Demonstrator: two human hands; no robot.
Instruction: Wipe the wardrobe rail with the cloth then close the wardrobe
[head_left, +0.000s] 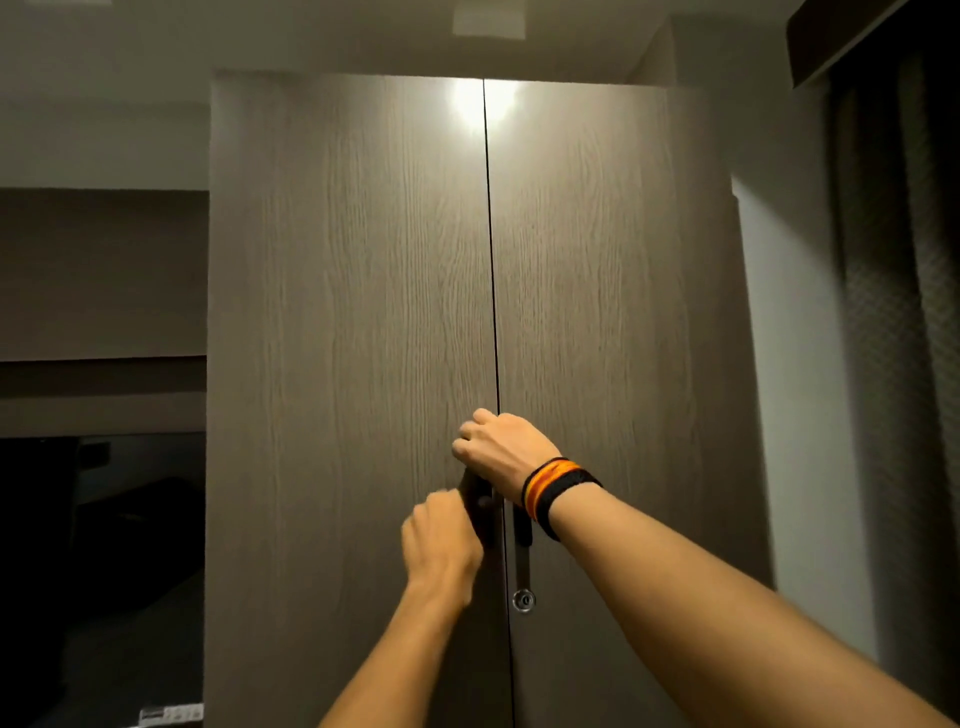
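A tall grey-brown wood-grain wardrobe (363, 260) fills the middle of the view, both doors flush with only a thin dark seam between them. My left hand (441, 540) is wrapped around the dark vertical handle (480, 501) of the left door. My right hand (501, 449), with an orange and black wristband, rests closed over the top of the handles at the seam. The right door's handle (523, 566) hangs below it, with a round keyhole (523, 600) underneath. The rail is hidden behind the doors. No cloth is visible.
A dark curtain (898, 312) hangs at the right beside a pale wall. At the left are a dark recess and brown wall panels (98, 270). A ceiling light reflects on the doors near the top.
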